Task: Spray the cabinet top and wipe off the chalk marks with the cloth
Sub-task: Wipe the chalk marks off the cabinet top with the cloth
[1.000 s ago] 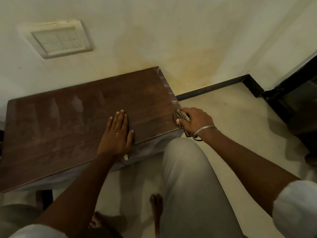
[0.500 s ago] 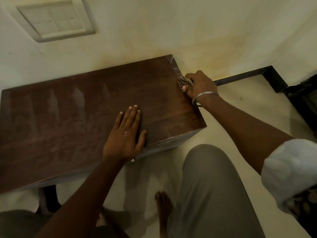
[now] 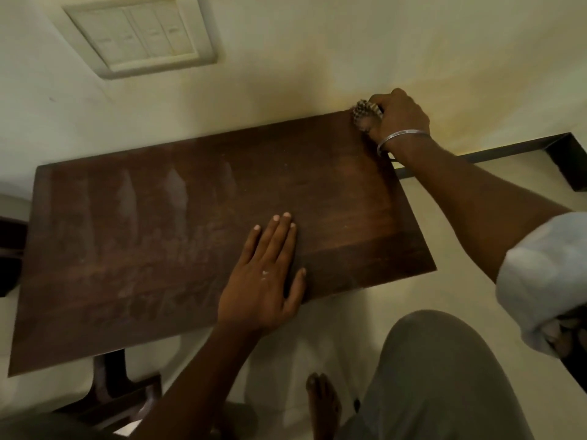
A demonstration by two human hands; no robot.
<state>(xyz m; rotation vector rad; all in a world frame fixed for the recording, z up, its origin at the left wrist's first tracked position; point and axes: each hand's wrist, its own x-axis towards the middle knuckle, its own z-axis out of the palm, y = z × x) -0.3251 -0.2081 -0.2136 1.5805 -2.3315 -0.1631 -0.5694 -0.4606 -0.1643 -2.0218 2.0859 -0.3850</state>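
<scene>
The right hand [image 3: 398, 117] reaches out to the far right corner of the cabinet top [image 3: 197, 236], at about one o'clock, fingers closed tight on a bunched checked cloth [image 3: 365, 113] pressed onto the wood right against the wall [image 3: 317, 58]. A metal bangle [image 3: 401, 139] circles that wrist. The left hand [image 3: 265, 277] lies flat and open near the front edge at six o'clock, fingers together, thumb spread. Most of the cloth is buried in the fist. Pale smears streak the top toward nine o'clock; whether chalk or glare, I cannot tell. A switch plate [image 3: 143, 33] sits at eleven o'clock; a bare foot [image 3: 322, 404] below.
</scene>
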